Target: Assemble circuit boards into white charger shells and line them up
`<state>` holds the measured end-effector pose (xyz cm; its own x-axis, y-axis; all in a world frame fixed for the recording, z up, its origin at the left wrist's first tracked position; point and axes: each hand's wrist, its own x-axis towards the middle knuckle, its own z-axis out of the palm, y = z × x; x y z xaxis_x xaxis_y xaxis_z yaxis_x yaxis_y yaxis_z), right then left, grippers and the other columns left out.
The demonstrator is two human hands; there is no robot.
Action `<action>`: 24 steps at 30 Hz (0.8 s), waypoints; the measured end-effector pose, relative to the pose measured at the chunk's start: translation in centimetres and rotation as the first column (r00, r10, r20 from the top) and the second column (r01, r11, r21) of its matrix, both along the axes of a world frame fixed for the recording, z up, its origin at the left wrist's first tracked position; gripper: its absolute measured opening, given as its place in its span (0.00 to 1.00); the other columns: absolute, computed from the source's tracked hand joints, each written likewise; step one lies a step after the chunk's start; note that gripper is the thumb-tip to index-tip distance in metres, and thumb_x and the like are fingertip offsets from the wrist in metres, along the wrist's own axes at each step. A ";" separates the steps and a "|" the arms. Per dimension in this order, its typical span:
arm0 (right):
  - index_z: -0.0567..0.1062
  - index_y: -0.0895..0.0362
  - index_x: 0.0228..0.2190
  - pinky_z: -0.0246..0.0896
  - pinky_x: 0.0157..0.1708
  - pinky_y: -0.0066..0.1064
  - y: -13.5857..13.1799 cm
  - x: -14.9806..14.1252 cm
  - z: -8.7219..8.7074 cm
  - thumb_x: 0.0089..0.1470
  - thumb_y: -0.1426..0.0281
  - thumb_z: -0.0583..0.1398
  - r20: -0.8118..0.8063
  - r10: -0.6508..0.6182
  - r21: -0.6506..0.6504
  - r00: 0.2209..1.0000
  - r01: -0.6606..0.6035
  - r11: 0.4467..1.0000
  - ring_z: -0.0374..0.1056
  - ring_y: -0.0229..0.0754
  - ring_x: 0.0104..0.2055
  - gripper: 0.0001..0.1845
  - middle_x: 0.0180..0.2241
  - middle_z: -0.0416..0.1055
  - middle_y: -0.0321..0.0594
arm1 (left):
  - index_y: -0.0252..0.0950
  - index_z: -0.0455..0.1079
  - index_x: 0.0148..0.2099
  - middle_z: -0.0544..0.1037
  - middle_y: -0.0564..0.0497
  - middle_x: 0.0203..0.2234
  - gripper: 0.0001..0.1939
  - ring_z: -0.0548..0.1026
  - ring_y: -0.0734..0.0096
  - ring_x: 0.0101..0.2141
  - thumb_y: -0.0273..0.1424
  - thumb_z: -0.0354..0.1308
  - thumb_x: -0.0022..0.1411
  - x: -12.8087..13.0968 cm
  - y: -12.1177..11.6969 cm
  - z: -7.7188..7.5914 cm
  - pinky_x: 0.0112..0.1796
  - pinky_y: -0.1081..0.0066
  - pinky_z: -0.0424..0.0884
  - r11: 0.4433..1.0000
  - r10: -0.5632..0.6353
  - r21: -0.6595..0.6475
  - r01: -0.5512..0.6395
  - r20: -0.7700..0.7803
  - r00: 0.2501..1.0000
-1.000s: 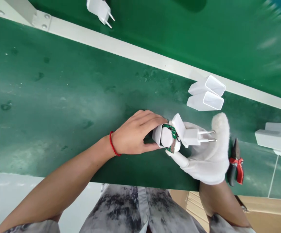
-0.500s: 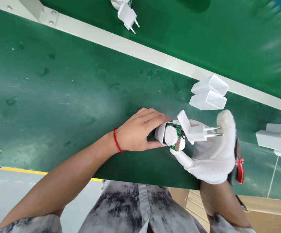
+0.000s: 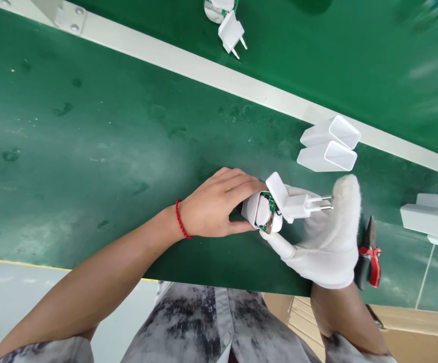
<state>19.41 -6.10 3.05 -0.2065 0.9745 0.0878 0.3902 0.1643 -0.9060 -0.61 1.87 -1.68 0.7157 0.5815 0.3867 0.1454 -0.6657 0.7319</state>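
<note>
My bare left hand [image 3: 219, 204], with a red cord on its wrist, grips a white charger housing [image 3: 250, 208] between thumb and fingers. Out of the housing's open end sticks a green circuit board [image 3: 271, 200] with a round white part on it. My right hand [image 3: 317, 242], in a white glove, pinches the board assembly at its right side. A white two-pin plug piece [image 3: 294, 205] hangs on that assembly, its pins pointing right over the glove. The board is partly inside the housing; how deep is hidden.
Two hollow white housings [image 3: 328, 156] lie above my right hand, against a pale metal rail [image 3: 188, 65]. Red-and-black pliers [image 3: 369, 257] lie right of the glove. More white housings [image 3: 427, 217] are at the far right. Beyond the rail lies another plug assembly [image 3: 231, 33].
My right hand has moved left, pushing the circuit board deeper into the housing. The plug piece shifted left with it. Beyond the rail, the other plug assembly has slid right.
</note>
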 end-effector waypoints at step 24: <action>0.54 0.47 0.68 0.73 0.45 0.44 -0.7 0.9 -0.8 0.60 0.57 0.61 0.400 0.038 0.036 0.916 -0.057 0.998 0.72 0.48 0.46 0.39 0.54 0.68 0.48 | 0.36 0.74 0.52 0.75 0.46 0.41 0.18 0.76 0.62 0.41 0.36 0.63 0.61 2.3 -0.1 4.9 0.42 0.63 0.77 0.966 0.123 -0.195 -0.171 -0.235 0.964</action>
<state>20.35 -6.82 2.28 -0.2792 0.9597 0.0329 0.7081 0.2289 -0.6680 1.70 1.75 3.21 0.6692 0.7379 0.0873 0.4022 -0.4585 0.7925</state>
